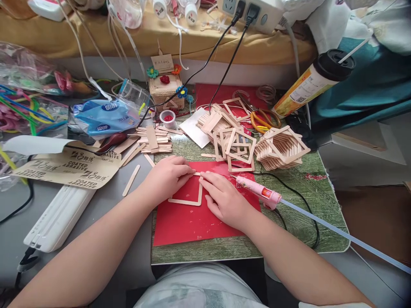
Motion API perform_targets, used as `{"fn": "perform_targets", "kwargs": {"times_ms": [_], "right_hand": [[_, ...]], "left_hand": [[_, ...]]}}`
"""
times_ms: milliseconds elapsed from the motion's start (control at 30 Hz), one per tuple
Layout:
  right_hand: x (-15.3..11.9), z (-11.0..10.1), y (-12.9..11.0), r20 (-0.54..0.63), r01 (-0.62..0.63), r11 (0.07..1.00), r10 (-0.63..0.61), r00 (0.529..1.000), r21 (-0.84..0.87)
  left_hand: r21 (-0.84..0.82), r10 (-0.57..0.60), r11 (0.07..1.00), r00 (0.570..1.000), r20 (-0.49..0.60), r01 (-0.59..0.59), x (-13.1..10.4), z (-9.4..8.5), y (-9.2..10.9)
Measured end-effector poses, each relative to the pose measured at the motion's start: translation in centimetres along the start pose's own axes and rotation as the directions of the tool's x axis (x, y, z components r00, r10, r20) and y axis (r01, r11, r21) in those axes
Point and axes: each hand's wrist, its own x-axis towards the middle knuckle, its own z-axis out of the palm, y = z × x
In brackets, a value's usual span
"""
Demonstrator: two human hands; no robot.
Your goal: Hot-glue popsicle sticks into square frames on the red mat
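Note:
A square frame of wooden craft sticks (185, 202) lies flat on a sheet of red paper (180, 233) in front of me. My left hand (170, 177) is closed at its far left corner, thumb and fingers pressed together on the far stick and covering the left side. My right hand (226, 199) has its fingertips on the far right corner, gripping the stick there, with the thumb resting lower on the paper. Just to the right of that hand lies a pink hot glue gun (258, 190), its tip towards the frame and a long glue stick (321, 223) out of its back.
Behind the paper are several loose stick frames (239, 147) and a stacked stick structure (282, 147). Bundled craft sticks (152, 139) lie left of them. Scissors (261, 119), a tilted drink cup (311, 81), sandpaper (69, 164) and a white power strip (61, 218) surround the work area. Black cords hang across the back.

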Motion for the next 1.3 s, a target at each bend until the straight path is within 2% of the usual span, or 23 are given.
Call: {"fn": "perform_targets", "kwargs": {"times_ms": [100,200,300,467,733,933,1133,1300], "right_hand": [[0.0,0.1,-0.2,0.011,-0.011,1.000,0.011,1.000,-0.005],[-0.5,-0.2,-0.6,-0.061,-0.009,1.000,0.010,0.998,0.022],[-1.1,-0.4,-0.9,-0.106,0.052,0.998,-0.047,0.993,0.042],[-0.9,-0.3,-1.0,-0.022,0.103,0.994,-0.104,0.994,-0.029],[-0.8,-0.5,-1.0,-0.001,0.106,0.994,-0.106,0.994,-0.034],[-0.4,-0.9,-1.7,0.010,0.042,0.999,-0.043,0.999,0.028],[0.1,-0.2,-2.5,0.000,-0.061,0.997,0.061,0.998,0.043],[0.3,0.0,-2.8,0.007,-0.082,0.996,0.082,0.997,0.039]], "left_hand": [[-0.004,-0.018,1.000,1.000,-0.001,0.018,0.0,0.1,0.0],[-0.012,-0.023,1.000,1.000,-0.003,0.023,0.0,0.0,0.1],[-0.021,-0.026,0.999,1.000,0.003,0.026,0.0,0.0,0.1],[-0.013,-0.033,0.999,0.999,0.008,0.033,0.0,0.1,0.0],[-0.030,-0.048,0.998,0.999,0.011,0.048,0.2,-0.1,0.3],[-0.063,-0.050,0.997,0.999,0.015,0.051,0.2,-0.1,0.3],[-0.046,-0.065,0.997,0.998,0.019,0.065,0.2,-0.2,0.3],[-0.054,-0.070,0.996,0.997,0.018,0.071,0.2,-0.1,0.3]]}}
